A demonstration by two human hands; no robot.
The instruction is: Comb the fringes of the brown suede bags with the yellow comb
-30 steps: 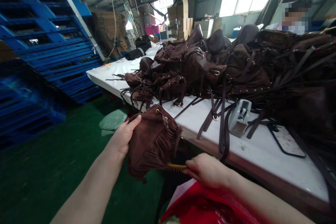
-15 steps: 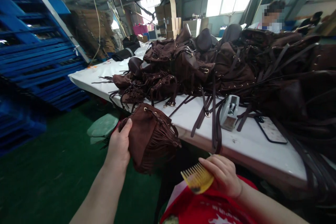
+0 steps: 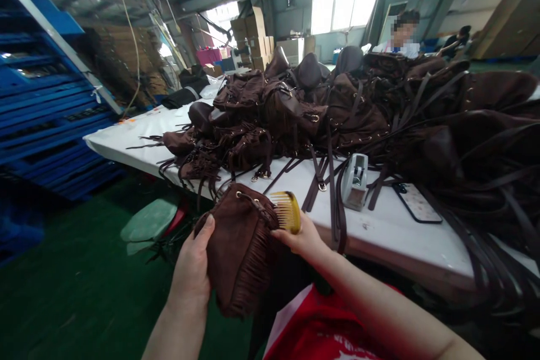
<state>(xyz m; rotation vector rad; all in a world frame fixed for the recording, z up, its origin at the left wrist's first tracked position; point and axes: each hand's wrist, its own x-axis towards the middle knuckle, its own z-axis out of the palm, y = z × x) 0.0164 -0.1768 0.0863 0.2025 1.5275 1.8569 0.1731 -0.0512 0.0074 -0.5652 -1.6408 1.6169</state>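
A brown fringed bag (image 3: 232,242) hangs in the air before the table's front edge, gripped at its left side by my left hand (image 3: 196,261), thumb on its front face. Metal eyelets line its top and fringe runs down its right side. My right hand (image 3: 299,236) is closed on a yellow comb (image 3: 287,212), whose teeth point left and meet the bag's upper right edge by the fringe. Part of my right hand's fingers is hidden behind the comb and the bag.
Many brown bags (image 3: 358,107) are heaped on the white table (image 3: 379,242). Near its front edge are a tape dispenser (image 3: 355,183), a phone (image 3: 417,202) and dangling straps. A green-topped stool (image 3: 149,219) and blue pallets (image 3: 54,118) stand left. A person (image 3: 400,39) is behind the heap.
My right hand has raised the comb up and left to the bag's fringe. The bag is held slightly lower and more upright. The camera view has shifted a little to the right.
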